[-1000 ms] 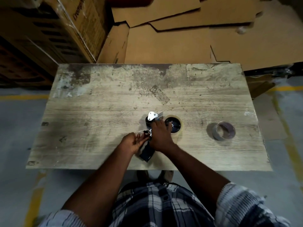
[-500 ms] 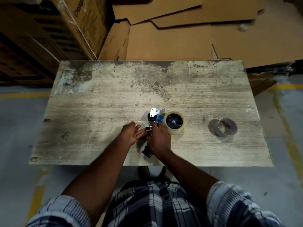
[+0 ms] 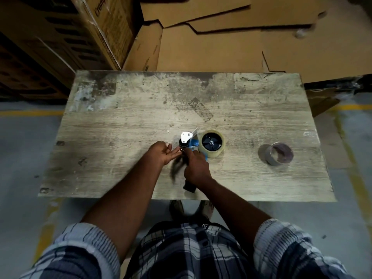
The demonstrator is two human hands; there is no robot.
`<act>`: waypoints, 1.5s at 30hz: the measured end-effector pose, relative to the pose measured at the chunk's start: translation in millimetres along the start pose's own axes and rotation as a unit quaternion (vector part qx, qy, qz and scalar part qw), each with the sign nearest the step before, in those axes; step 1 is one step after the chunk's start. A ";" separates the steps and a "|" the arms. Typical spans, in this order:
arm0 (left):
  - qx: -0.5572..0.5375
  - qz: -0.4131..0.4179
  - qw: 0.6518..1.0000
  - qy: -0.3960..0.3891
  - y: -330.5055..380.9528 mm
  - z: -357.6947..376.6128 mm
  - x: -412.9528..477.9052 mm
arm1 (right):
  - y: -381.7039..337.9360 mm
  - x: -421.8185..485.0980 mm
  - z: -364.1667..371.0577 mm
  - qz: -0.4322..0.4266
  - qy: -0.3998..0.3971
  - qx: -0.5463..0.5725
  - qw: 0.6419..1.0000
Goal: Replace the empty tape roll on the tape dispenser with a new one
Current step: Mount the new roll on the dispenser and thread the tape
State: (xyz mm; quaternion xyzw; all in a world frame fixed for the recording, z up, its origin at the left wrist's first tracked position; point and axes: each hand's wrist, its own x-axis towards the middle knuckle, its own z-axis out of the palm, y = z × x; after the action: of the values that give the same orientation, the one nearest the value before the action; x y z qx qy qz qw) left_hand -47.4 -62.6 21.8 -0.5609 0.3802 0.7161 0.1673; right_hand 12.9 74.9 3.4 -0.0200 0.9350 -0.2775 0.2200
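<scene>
The new roll [image 3: 212, 143] already sits on the tape dispenser [image 3: 186, 138], the empty roll [image 3: 278, 154] lies on the desk [image 3: 120, 127] at its 3 o'clock, the right hand [image 3: 196, 168] grips the handle [image 3: 189, 187], and the left hand [image 3: 163, 155] touches the front with straight fingers, so probably only threading remains.

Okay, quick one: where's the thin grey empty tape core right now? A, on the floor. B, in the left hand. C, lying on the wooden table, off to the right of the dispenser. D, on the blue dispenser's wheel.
C: the thin grey empty tape core lies on the worn wooden table, apart to the right of the blue tape dispenser, whose wheel carries a clear tape roll.
</scene>
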 end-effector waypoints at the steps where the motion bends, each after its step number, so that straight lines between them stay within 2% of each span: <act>1: -0.007 0.001 1.000 0.000 -1.1 -0.4 2.6 | 0.4 0.6 -0.5 0.001 -0.003 0.005 1.000; 8: 0.015 0.030 0.999 0.003 1.7 -6.7 2.1 | 1.7 1.1 -1.3 0.027 -0.003 0.024 0.999; 15: -0.008 0.036 0.999 0.007 7.7 -26.9 9.7 | 10.0 -0.5 4.6 0.013 0.022 -0.057 0.998; 21: -0.061 0.050 0.996 0.037 14.4 -54.1 15.3 | 12.4 2.3 2.6 0.016 0.016 -0.052 0.998; 31: -0.027 0.093 0.994 -0.043 21.6 -46.4 5.2 | 16.0 3.6 6.5 -0.018 0.037 -0.061 0.997; 38: -0.005 0.115 0.991 -0.072 19.3 -35.8 9.3 | 8.5 16.0 -1.3 -0.051 0.151 -0.145 0.977; 41: -0.003 0.113 0.991 -0.071 18.2 -36.7 13.0 | 9.3 24.9 -3.0 -0.027 0.121 -0.124 0.984; 45: -0.010 0.105 0.991 -0.078 18.1 -40.2 16.2 | 12.4 30.1 2.6 -0.042 0.114 -0.169 0.978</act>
State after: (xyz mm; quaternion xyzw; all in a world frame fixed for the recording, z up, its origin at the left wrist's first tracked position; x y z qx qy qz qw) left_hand -37.4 -106.9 9.9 -0.4618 0.4158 0.7751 0.1146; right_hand -12.1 79.3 -17.1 -0.0645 0.9856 -0.1253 0.0937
